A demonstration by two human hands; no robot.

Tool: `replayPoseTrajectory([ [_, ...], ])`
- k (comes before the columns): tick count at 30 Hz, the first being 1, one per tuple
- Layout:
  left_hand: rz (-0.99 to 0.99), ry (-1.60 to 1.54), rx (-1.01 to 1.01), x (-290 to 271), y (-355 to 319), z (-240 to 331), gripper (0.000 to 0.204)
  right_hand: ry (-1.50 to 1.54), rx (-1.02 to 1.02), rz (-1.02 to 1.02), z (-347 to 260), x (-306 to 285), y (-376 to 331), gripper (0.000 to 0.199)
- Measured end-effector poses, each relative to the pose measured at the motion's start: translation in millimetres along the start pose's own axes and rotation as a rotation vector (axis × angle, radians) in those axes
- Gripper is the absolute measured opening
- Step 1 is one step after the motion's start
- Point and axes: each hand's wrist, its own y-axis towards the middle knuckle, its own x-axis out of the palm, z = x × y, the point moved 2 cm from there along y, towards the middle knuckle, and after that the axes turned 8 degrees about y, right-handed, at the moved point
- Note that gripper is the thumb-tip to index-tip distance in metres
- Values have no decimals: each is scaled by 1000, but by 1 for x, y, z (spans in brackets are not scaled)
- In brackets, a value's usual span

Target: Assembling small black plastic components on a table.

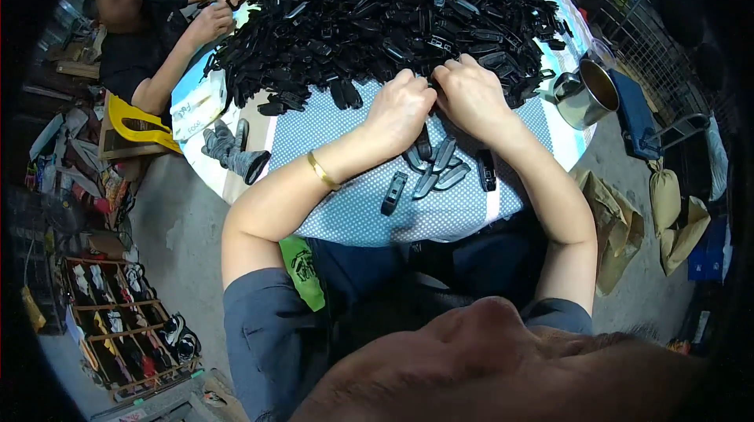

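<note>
Close together at the near edge of a big pile of black plastic parts, my two hands work with bent, closed fingers. My left hand has its fingertips pinched, almost touching those of my right hand, which is closed too. Whatever lies between the fingertips is hidden by the knuckles and blends into the dark pile. Just below my hands, several long black plastic pieces lie loosely grouped on the dotted tablecloth. One separate black piece rests to their left, another black piece to their right.
A metal mug stands at the table's right. Grey gloves and a pale packet lie on the left. Across the far left, another person handles parts. A yellow chair and brown bags flank the table.
</note>
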Motion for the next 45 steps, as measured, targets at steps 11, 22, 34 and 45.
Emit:
replayPoseTrajectory([
  [11,-218,-1135,-673,-3,5,-36,14,813,289,292,24,-4,-8,20],
  [22,-77,-1419,-844,0,7,-24,16,965,232,217,19,2,-12,22],
  [34,33,-1569,-844,2,5,-24,16,918,61,285,11,0,-10,21],
  [45,62,-1172,-709,3,3,-26,23,684,-21,442,4,-2,-11,20],
])
